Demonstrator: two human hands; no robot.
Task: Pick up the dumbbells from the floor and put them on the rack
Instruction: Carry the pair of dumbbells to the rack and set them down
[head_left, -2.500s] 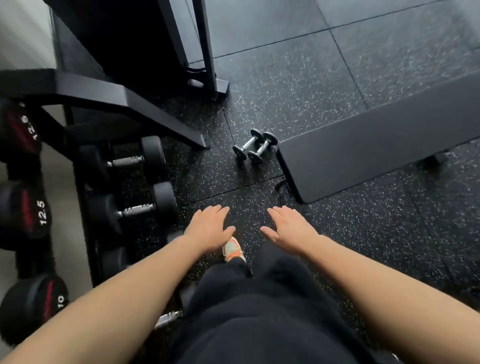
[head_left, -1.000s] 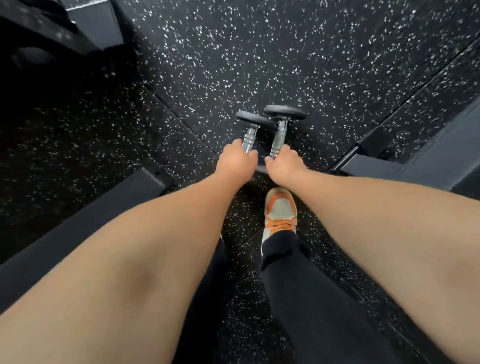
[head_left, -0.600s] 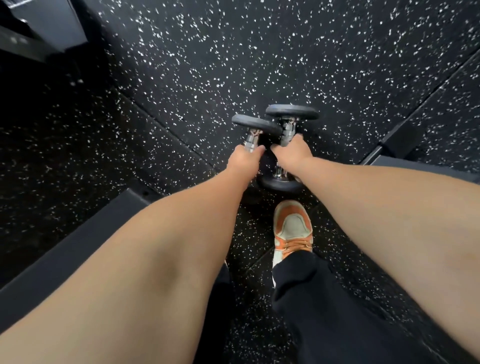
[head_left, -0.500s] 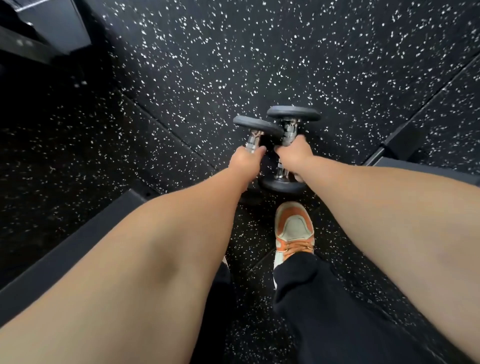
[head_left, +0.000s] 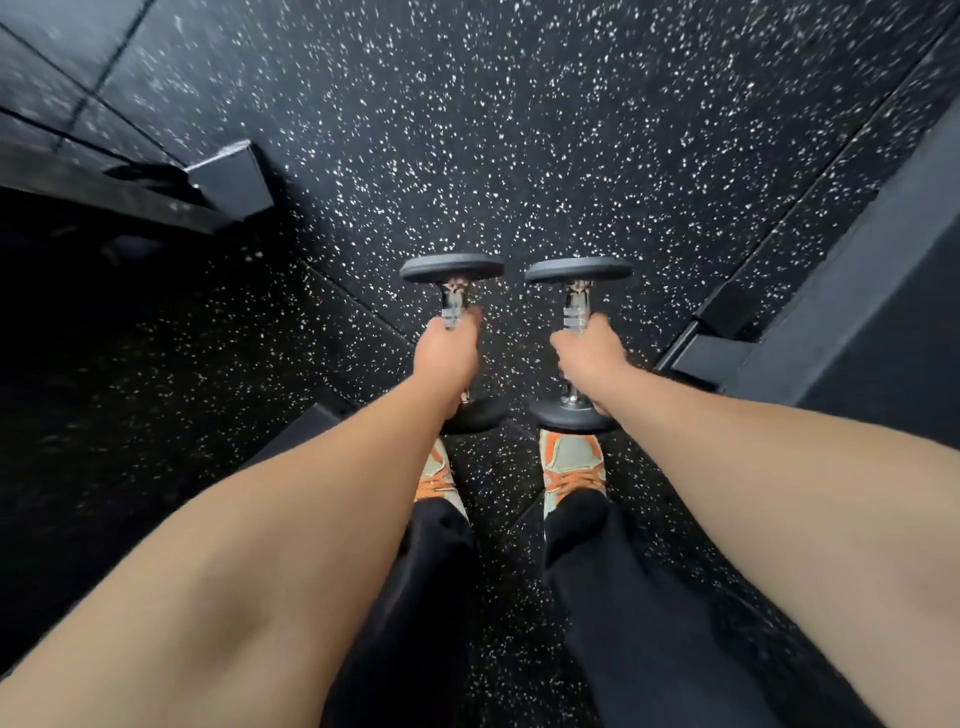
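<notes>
Dumbbells hang over the speckled floor (head_left: 545, 130), one in each fist. Left dumbbell (head_left: 452, 270) sits in the left hand (head_left: 445, 353), whose grip is closed around the chrome handle; its far black head points away from the person and its near head (head_left: 475, 415) shows below the wrist. Right dumbbell (head_left: 578, 270) is in the right hand (head_left: 589, 353), that grip likewise wrapped tight round the handle, the near head (head_left: 569, 415) just above the right shoe (head_left: 571, 467). Both weights lie parallel, side by side but apart, handles running away from the body. Whether they clear the floor by much cannot be told, though neither head appears to rest on it.

Bare forearms stretch down from the lower corners to meet the hands near the middle. Between them stand two legs in black trousers (head_left: 623, 597), ending in orange and grey shoes; the left shoe (head_left: 436, 478) is half hidden behind the left forearm.

Black rubber tiles flecked with white cover the ground, their seams running in diagonals. A dark metal frame (head_left: 228, 182) with a square end stands at upper left, with deep shadow below it. A padded bench (head_left: 857, 291) edges in from the right, its black foot (head_left: 706, 358) near the right hand.
</notes>
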